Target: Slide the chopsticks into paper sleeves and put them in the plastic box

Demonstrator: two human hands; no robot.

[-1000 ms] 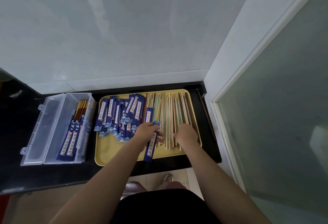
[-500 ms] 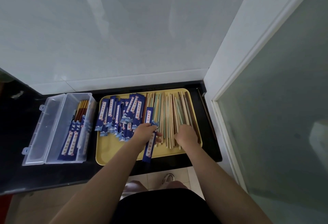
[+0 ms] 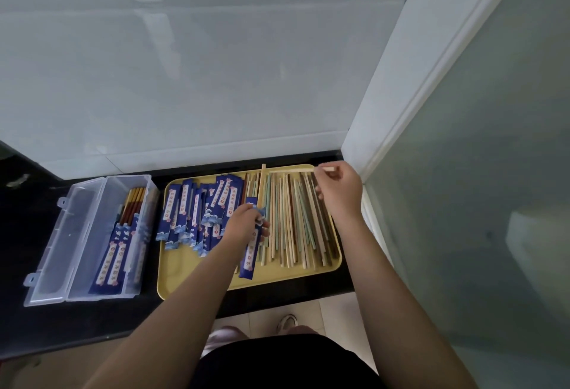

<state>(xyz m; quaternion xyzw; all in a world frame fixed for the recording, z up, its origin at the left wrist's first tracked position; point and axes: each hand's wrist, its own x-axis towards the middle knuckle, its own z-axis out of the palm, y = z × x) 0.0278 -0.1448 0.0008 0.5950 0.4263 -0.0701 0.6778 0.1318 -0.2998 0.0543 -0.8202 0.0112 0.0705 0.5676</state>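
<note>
Where the left hand grips, the sleeve is perhaps hidden.

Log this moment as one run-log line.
left hand: holds paper sleeve | right hand: pinches chopstick over yellow tray | plastic box: open

Hidden, cropped and unreadable parts

The left hand covers the middle of the blue paper sleeve it pinches, so how far the pale chopstick sits inside cannot be told. The right hand hides the near end of its chopstick. Print on the sleeve pile is too small to read. Sleeved pairs in the plastic box blur behind its clear wall. The counter runs off the left edge.
</note>
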